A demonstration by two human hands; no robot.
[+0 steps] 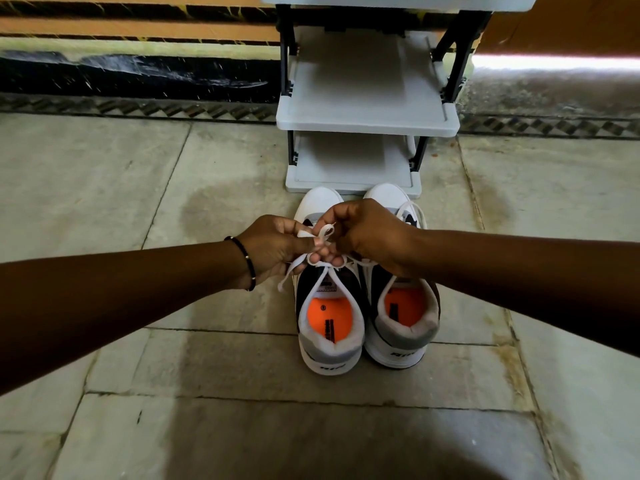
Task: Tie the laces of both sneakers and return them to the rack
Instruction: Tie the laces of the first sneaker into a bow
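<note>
On the stone-tiled floor point(104, 209), 2 white, grey and black sneakers stand side by side with heels toward the camera and toes just short of a grey rack point(367, 123) with black uprights. Furthest left, a forearm wears a thin dark beaded bracelet point(244, 261) at the wrist. Next, the left hand point(273, 251) curls its fingers around a strand of the white lace point(323, 237) above the left sneaker point(329, 320), with a loose end trailing down beside the shoe's left edge. A loop of lace stands between the 2 hands, which meet closely over the shoe's tongue. The right hand point(367, 233) pinches the lace from the other side, fingers bent inward. Inside the left sneaker an orange insole shows a small round mark and dark printing too blurred to read; its heel carries black lettering that looks like "RIP", though this is uncertain. The right sneaker point(403, 323) has the same orange insole and similar heel lettering, and its laces lie loose near the toe. Both rack shelves in view hold no shoes.
</note>
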